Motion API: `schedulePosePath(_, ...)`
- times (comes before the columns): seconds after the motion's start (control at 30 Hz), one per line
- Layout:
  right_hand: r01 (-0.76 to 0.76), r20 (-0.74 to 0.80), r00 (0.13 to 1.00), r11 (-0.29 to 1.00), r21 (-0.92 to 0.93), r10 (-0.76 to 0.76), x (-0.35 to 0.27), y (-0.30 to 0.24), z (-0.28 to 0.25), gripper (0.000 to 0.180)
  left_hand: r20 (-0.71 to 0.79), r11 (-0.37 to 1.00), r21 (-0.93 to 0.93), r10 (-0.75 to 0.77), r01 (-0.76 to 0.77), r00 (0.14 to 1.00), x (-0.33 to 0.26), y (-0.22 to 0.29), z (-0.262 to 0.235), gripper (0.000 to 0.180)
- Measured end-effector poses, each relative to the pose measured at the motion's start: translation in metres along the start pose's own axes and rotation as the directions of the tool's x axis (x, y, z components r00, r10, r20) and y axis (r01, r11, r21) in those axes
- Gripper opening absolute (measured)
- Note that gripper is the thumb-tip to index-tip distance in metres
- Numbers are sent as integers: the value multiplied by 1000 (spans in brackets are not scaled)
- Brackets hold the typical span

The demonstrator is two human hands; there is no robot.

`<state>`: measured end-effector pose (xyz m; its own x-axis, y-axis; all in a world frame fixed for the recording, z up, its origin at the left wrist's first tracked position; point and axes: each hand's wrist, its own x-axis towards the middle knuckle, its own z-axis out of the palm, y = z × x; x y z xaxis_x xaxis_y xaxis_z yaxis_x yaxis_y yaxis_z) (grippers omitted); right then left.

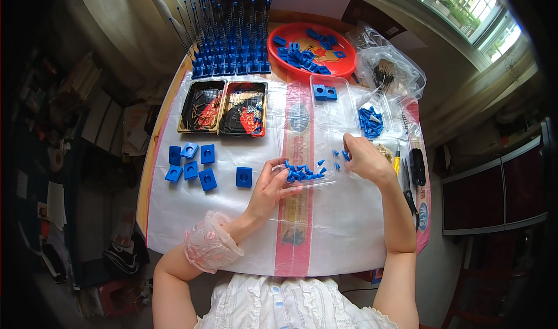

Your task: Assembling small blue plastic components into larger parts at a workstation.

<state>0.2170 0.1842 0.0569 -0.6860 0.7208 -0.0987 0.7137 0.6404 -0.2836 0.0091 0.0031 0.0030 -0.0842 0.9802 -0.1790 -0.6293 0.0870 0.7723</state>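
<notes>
My left hand (269, 185) grips the left edge of a clear plastic tray (329, 182). Small blue cone-shaped pieces (300, 173) lie in a heap inside it. Just right of the tray, my right hand (368, 160) has its fingers closed around another blue cone (346, 155). Two loose cones (337, 166) rest near those fingertips. Left of my left hand lies a blue square block (244, 178) with a round recess. Several similar blocks (207, 179) are grouped farther left.
Two black trays (222, 105) of small metal parts sit beyond the blocks. Behind them stand rows of blue bases with springs (229, 56). A red basin (349, 67) holds blue parts. A clear box (371, 121) contains more cones. A yellow-handled screwdriver (397, 162) and scissors (410, 200) lie right.
</notes>
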Motion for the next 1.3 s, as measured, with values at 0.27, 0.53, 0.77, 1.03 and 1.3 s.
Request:
schedulePosePath(0.27,112,-226,971,986,126,-81,-17,-41,-43,14,-14,1000,6,-13,13,1000,-2,-1,-1,41)
schedulePosePath(0.53,313,-139,938,948,-61,-318,-20,-84,-13,9,10,1000,-3,2,-2,1000,-1,-1,0,38)
schedulePosePath(0.77,297,-124,941,945,-140,-314,-19,-82,-3,10,27,1000,9,2,-2,1000,-1,-1,-1,38)
schedulePosePath(1.03,262,-372,908,954,145,-192,-21,-83,-41,11,-33,997,36,72,-71,997,-1,-1,-2,43)
schedulePosePath(1.3,39,-55,998,999,-33,-41,-6,-28,-12,16,-97,994,43,105,-101,990,1,-1,1,43)
